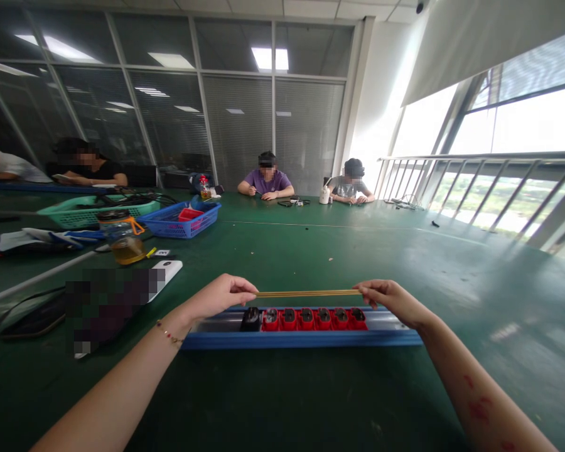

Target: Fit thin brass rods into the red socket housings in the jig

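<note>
- The left hand (230, 292), at the centre-left of the frame, is closed in a light fingertip pinch on one end of the thin brass-coloured strips (308, 293).
- The right hand (388, 299), right of centre, pinches the other end in the same way, fingers nearly together.
- The strips lie level between them. With only the ends held, uneven pull or a loosened pinch could make them bow, fan apart or drop.
- Just below them in the frame sits a row of red socket modules (306, 320), with a black module (251, 319) at its left end. How high the strips are above these is hard to judge; a dipping wrist could knock them against the modules.
- The row lies in a blue-edged channel (306, 339), which might slide on the tabletop (273, 395) if bumped, since neither hand visibly steadies it.
- Left of the frame, a jar of amber liquid (127, 248) stands near a blue basket (188, 228); a wide sweep of the left arm could tip the jar.
</note>
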Demonstrator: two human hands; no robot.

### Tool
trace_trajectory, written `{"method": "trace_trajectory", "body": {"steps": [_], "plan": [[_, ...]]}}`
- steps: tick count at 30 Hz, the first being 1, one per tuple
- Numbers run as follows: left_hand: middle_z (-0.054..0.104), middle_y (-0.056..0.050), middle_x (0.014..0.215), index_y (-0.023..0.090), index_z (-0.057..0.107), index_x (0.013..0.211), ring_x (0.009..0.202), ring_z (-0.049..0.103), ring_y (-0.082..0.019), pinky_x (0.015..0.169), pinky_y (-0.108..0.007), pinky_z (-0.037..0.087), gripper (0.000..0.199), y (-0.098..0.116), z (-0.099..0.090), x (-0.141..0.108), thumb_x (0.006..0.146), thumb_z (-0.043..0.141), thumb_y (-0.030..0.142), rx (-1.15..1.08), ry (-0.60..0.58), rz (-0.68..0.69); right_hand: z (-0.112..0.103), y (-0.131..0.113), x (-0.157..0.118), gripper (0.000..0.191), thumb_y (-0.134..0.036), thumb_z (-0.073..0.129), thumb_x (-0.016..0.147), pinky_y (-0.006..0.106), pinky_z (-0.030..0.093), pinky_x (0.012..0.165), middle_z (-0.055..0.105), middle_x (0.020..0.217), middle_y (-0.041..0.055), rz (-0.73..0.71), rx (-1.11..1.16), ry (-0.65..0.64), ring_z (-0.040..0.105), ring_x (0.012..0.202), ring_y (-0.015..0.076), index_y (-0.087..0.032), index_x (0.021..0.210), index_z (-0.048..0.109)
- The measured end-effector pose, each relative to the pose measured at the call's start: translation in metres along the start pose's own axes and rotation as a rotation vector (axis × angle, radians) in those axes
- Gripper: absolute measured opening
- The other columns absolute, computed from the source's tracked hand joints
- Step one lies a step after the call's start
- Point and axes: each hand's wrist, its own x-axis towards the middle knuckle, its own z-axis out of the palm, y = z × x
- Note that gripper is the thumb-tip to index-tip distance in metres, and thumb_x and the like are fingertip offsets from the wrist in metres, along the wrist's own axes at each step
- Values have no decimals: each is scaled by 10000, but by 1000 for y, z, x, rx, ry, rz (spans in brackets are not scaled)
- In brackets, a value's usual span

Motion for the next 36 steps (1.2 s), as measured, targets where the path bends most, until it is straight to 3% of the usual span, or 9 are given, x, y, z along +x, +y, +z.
{"method": "trace_trajectory", "body": {"steps": [4, 9, 13, 22, 28, 36], "plan": [[643, -14, 837, 190, 631, 923, 764, 562, -147, 688, -232, 446, 362, 6, 8, -14, 697, 567, 466, -94, 44, -41, 13, 1, -12, 460, -547, 518, 744, 224, 351, 492, 497, 600, -14, 17, 122, 172, 422, 530, 100, -149, 953, 613], [586, 6, 718, 170, 636, 850, 616, 488, -102, 573, -198, 397, 357, 3, 9, -24, 683, 571, 479, -116, 100, -78, 14, 9, -19, 326, -466, 564, 760, 208, 310, 466, 478, 619, -31, -7, 209, 89, 410, 525, 89, -191, 934, 538], [552, 11, 678, 160, 628, 837, 583, 461, -95, 513, -188, 350, 360, 0, 8, -26, 681, 574, 480, -112, 71, -112, 13, 16, -21, 308, -452, 560, 768, 212, 318, 485, 471, 597, -40, 14, 213, 28, 419, 532, 91, -194, 926, 506], [612, -20, 736, 172, 615, 876, 654, 541, -136, 548, -211, 401, 405, -4, 9, -26, 667, 568, 515, -65, 8, -156, 15, 21, -19, 380, -519, 554, 738, 225, 333, 507, 478, 611, -37, 50, 152, -24, 434, 552, 100, -183, 910, 506], [618, -10, 747, 176, 617, 855, 655, 539, -125, 557, -202, 399, 386, -3, 11, -25, 667, 571, 510, -73, 21, -149, 14, 21, -20, 388, -531, 540, 741, 226, 350, 518, 494, 631, -29, 74, 135, -52, 442, 561, 98, -177, 899, 524], [614, -15, 772, 168, 581, 888, 658, 531, -123, 562, -203, 398, 384, -3, 10, -27, 700, 541, 500, -92, -46, -138, 15, 17, -20, 401, -530, 507, 761, 248, 385, 553, 509, 647, -13, 72, 110, -71, 456, 575, 110, -169, 935, 540]]}}
